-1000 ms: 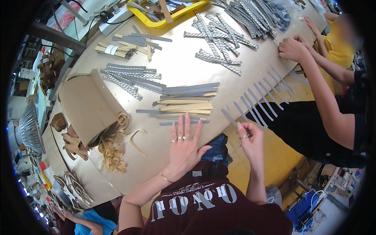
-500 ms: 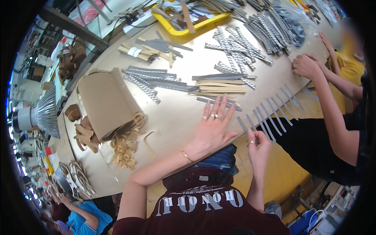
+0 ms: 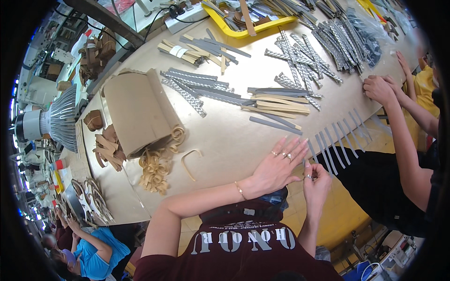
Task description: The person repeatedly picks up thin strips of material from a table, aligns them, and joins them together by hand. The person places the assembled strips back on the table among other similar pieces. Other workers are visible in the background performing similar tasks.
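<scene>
Grey strips (image 3: 337, 144) lay spaced along the edge of the surface (image 3: 225, 136); a grey-and-tan strip pile (image 3: 281, 105) lay unspread. The left hand (image 3: 277, 172) rested flat, fingers wide; the right hand (image 3: 318, 181) curled near the row's closest strip, its grip unclear.

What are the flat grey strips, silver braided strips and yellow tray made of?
Flat grey strips: perhaps matte leather or synthetic; thin and evenly dull.
Silver braided strips: possibly metallic-coated synthetic or leather; the plaits glint.
Yellow tray: probably smooth plastic, its rim evenly coloured.

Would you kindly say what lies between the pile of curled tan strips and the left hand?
One thin, bent tan strip on the beige table, in the head view.
</scene>
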The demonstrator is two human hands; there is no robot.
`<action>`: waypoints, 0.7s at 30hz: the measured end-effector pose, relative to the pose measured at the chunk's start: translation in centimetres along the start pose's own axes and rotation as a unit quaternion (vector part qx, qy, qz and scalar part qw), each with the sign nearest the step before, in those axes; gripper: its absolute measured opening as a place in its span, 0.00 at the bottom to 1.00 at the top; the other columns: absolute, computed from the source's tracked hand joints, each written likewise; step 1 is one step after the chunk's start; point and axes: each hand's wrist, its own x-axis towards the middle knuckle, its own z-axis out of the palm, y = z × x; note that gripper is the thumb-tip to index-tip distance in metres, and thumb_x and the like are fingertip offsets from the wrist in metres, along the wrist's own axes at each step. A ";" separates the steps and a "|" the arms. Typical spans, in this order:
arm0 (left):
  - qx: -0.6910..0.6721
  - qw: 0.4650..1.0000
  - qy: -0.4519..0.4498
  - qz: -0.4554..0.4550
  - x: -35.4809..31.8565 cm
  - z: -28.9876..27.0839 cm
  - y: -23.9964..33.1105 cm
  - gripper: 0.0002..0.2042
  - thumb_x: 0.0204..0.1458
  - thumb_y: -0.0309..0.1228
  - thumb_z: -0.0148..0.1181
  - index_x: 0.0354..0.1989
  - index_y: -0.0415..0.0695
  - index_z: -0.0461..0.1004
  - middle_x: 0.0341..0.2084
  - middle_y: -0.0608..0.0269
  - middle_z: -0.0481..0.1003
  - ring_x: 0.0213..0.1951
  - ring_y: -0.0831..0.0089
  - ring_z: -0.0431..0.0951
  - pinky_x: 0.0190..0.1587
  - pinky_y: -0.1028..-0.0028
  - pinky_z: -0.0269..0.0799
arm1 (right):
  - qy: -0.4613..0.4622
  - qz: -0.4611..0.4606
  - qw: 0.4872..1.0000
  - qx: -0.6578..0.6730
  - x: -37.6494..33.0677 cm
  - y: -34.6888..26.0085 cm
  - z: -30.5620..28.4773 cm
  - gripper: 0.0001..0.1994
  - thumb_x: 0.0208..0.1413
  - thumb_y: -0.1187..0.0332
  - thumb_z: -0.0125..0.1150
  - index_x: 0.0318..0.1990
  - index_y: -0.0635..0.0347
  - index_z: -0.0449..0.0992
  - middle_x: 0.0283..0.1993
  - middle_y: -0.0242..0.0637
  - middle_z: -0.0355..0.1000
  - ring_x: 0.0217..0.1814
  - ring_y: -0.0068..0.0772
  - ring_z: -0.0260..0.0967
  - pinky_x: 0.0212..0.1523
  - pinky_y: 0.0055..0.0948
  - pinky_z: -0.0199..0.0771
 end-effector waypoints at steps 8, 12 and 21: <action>-0.041 0.998 0.026 0.035 -0.5 0.3 -0.8 0.39 0.58 0.54 0.52 0.73 0.44 0.51 0.74 0.50 0.46 0.75 0.54 0.41 0.73 0.49 0.34 | 0.082 -0.217 0.958 0.169 -2.1 -5.6 -6.7 0.12 0.61 0.64 0.60 0.33 0.66 0.75 0.27 0.41 0.72 0.31 0.41 0.71 0.40 0.38 0.70; -0.079 0.994 0.075 -0.006 -2.5 0.0 -1.4 0.40 0.58 0.51 0.55 0.73 0.44 0.49 0.73 0.43 0.43 0.75 0.49 0.40 0.73 0.49 0.34 | -0.348 -0.436 0.585 0.589 -1.3 -9.5 -11.7 0.09 0.62 0.66 0.60 0.37 0.65 0.75 0.22 0.41 0.71 0.17 0.32 0.64 0.22 0.29 0.62; 0.077 0.947 0.082 -0.299 -17.0 -5.8 -7.8 0.38 0.60 0.48 0.54 0.73 0.41 0.49 0.72 0.43 0.47 0.74 0.50 0.44 0.72 0.48 0.37 | -0.341 -0.455 0.474 0.673 -2.7 -13.8 -12.4 0.07 0.59 0.70 0.62 0.40 0.63 0.83 0.19 0.27 0.70 0.13 0.13 0.52 0.19 0.19 0.41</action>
